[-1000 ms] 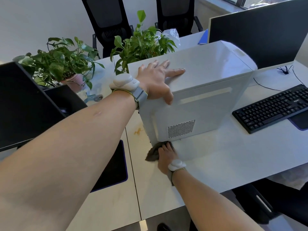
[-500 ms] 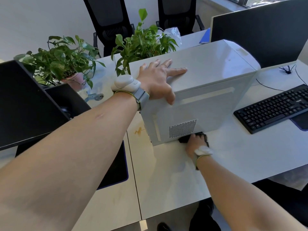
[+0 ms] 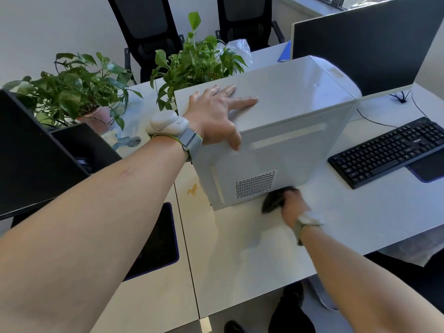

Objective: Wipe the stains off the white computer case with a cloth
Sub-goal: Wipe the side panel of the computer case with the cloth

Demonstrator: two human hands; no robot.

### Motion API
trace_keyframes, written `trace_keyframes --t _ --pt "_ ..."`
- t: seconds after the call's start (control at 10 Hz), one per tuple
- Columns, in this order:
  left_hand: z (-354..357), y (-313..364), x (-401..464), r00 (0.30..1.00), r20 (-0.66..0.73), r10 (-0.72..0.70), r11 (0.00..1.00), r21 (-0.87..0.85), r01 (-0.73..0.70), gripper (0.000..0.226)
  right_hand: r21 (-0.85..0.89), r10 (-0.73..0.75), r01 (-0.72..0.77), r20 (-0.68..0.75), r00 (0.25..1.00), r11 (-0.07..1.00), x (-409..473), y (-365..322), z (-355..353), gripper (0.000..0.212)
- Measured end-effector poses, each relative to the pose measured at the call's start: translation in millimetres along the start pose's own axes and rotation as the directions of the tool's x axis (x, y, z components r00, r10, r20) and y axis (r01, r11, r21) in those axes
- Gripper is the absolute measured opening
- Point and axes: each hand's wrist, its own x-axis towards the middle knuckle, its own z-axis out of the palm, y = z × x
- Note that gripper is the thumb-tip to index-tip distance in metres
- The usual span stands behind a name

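The white computer case (image 3: 276, 131) stands on the tabletop (image 3: 276, 248), steadied by the left hand (image 3: 216, 116) with fingers spread flat. The right hand (image 3: 292, 204) grips a dark cloth (image 3: 272, 200) at its lower edge; wiping looks underway, with no stains discernible.

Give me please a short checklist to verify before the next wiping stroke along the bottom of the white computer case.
1. Case steadied: left hand lies flat on top of the white computer case, thumb over the edge. Ok.
2. Cloth in hand: right hand holds the dark cloth. Ok.
3. Cloth touching the case: it sits at the bottom edge below the vent grille, but the frame is blurred there. Cannot tell.
4. Path clear: the keyboard lies apart, to the right. Ok.
5. Stains gone from the side panel: none visible, but glare and blur. Cannot tell.
6. Desk clean: an orange stain remains left of the case. Not ok.
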Motion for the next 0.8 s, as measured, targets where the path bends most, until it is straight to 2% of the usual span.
trace_keyframes --t 0.1,0.2,0.3,0.4,0.5,0.6,0.7,0.8 --pt "0.6 0.1 -0.1 1.000 -0.003 -0.007 1.000 0.000 0.007 0.112 0.523 0.424 -0.355 -0.013 0.906 0.774 17.5 5.3 -27.7 0.029" --pt "1.2 -0.6 0.1 1.000 -0.006 -0.006 1.000 -0.011 0.006 0.112 0.725 0.495 -0.442 0.160 0.854 0.528 30.3 -15.9 -34.6 0.053" --pt "1.8 -1.0 0.5 1.000 0.000 -0.005 1.000 -0.001 0.005 0.112 0.919 0.473 -0.326 0.190 0.860 0.224 5.7 -54.8 -23.0 0.061" --pt "1.3 -1.3 0.4 1.000 0.008 -0.006 1.000 0.009 0.006 0.112 0.915 0.419 -0.401 0.353 0.837 0.031 -22.1 -104.1 5.3 0.048" --pt "1.5 -1.4 0.7 1.000 0.006 0.002 1.000 0.017 -0.002 0.112 0.846 0.291 -0.517 0.532 0.795 -0.135 -39.7 -148.7 27.0 0.051" --pt "2.1 -3.4 1.7 1.000 0.002 0.006 0.999 0.034 -0.006 0.112 0.801 0.179 -0.551 0.592 0.786 -0.233 -62.7 -194.7 24.0 0.053" --pt "4.0 -5.5 1.6 1.000 0.011 0.017 0.997 0.077 -0.018 0.109 0.786 0.116 -0.528 0.586 0.802 -0.323 -73.0 -211.2 5.9 0.052" --pt "5.7 -6.4 2.1 0.999 0.023 0.029 0.995 0.091 -0.031 0.102 0.763 0.118 -0.505 0.591 0.798 -0.404 -75.4 -219.3 -18.8 0.049"
